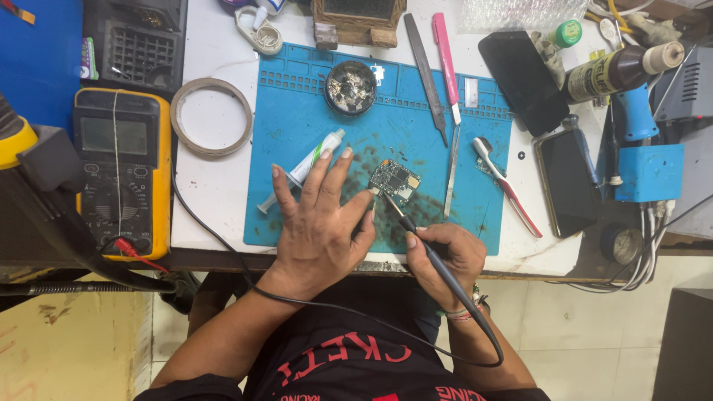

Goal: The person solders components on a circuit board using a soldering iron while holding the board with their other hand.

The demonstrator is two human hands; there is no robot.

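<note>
The right hand (444, 256) is clenched around the black handle of a soldering iron (416, 241), held like a pen, its fine tip touching the lower left edge of a small circuit board (395, 180) that lies flat near the middle of a blue work mat (297, 96). The left hand (319, 223) grasps nothing: it rests palm down on the mat with fingers spread and pointing away from the body, its thumb reaching toward the board's lower left corner, right by the iron's tip. Both forearms come up from the bottom edge, and the iron's black cord (356, 315) loops across the person's lap.

Under the left fingertips lies a white syringe-style tube (308, 165) with a green band, set at an angle. Dark residue stains the mat around the board. A pair of metal tweezers (451, 172) lies just to the right of the board, with a red-and-white handled tool (506, 186) farther right. At the mat's far edge sit a round tin of solder scraps (350, 87), a grey flat file (425, 70) and a pink-handled tool (445, 63).

The mat covers a white bench (215, 186). To its left are a roll of tape (212, 116) and a yellow multimeter (122, 167); to its right, two dark smartphones (523, 82), a brown bottle (620, 70) and a blue stand (646, 163). Pale tiled floor (587, 334) shows below the bench.
</note>
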